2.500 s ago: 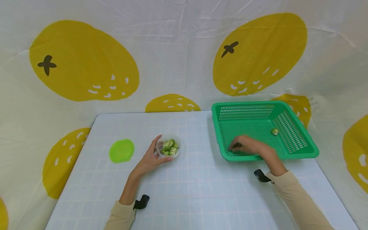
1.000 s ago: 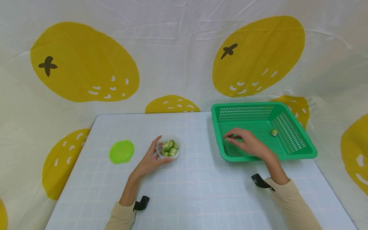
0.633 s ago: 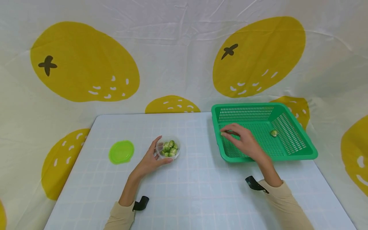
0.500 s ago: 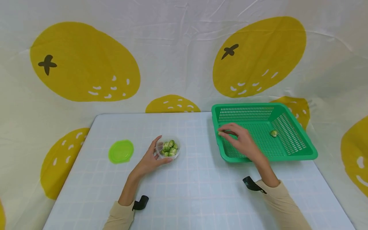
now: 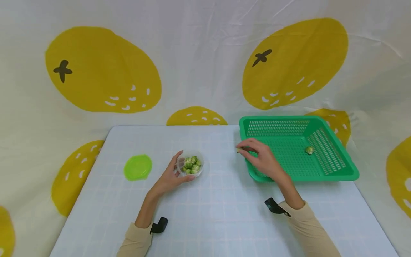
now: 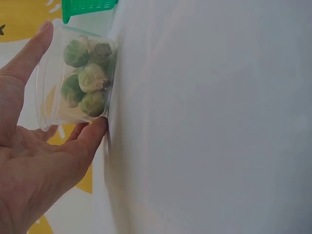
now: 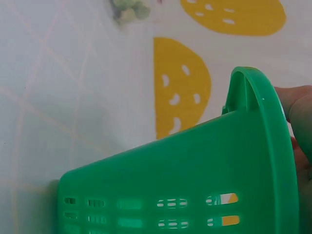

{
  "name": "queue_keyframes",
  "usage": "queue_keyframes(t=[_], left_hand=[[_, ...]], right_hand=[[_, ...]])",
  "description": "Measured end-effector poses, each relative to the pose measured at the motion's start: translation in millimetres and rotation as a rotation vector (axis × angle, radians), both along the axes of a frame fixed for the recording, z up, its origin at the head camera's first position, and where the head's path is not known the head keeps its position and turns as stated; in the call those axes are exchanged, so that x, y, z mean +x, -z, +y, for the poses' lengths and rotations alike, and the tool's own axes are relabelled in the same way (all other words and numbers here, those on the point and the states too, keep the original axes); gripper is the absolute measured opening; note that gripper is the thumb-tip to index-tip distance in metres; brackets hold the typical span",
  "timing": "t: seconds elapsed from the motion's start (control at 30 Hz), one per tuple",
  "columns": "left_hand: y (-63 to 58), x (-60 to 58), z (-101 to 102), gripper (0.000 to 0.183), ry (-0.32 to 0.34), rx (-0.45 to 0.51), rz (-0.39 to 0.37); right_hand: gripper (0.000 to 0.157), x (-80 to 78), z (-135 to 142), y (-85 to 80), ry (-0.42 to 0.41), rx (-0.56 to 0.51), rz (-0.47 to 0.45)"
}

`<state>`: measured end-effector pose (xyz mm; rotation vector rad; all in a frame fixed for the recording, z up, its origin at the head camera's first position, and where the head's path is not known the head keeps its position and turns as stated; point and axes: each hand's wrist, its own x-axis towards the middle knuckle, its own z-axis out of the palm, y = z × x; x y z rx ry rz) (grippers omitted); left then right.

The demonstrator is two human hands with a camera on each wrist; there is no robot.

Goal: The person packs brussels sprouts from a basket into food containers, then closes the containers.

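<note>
My left hand [image 5: 170, 177] holds a clear plastic tub [image 5: 201, 172] around its side, thumb and fingers on opposite sides. Inside sit several Brussels sprouts [image 6: 92, 78], and the tub stands on the table. Over the left rim of the green basket [image 5: 321, 175], my right hand [image 5: 261, 160] pinches a Brussels sprout [image 5: 238, 151] between thumb and fingertips; only a small bit of it shows. Another Brussels sprout [image 5: 309, 150] lies on the basket floor toward the right. In the right wrist view, the basket wall [image 7: 170, 170] hides most of the hand.
A bright green lid [image 5: 137, 167] lies flat on the table left of the tub. The white gridded tabletop [image 5: 205, 221] stretches between the tub and the basket. Behind it hangs a white cloth printed with yellow fruit [image 5: 106, 71].
My right hand has risen from the basket floor and moved left past its rim with the pinched Brussels sprout. The left hand still holds the tub in place.
</note>
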<state>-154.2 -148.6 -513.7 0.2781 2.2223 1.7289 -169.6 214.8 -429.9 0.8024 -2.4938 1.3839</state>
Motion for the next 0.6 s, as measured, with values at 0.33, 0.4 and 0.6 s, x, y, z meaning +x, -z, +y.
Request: queue_keyframes(t=[0.33, 0.4, 0.6], left_hand=[[-0.6, 0.1, -1.0, 0.109, -0.007, -0.018, -0.005], [0.1, -0.2, -0.5, 0.109, -0.004, -0.022, -0.003], [2.7, -1.0, 0.7, 0.110, -0.005, -0.026, -0.001]], right_hand=[[0.025, 0.7, 5.0, 1.2, 0.004, -0.012, 0.013], [0.025, 0.8, 6.7, 1.6, 0.003, -0.006, 0.007], [0.022, 2.1, 8.8, 0.9, -0.010, 0.016, -0.014]])
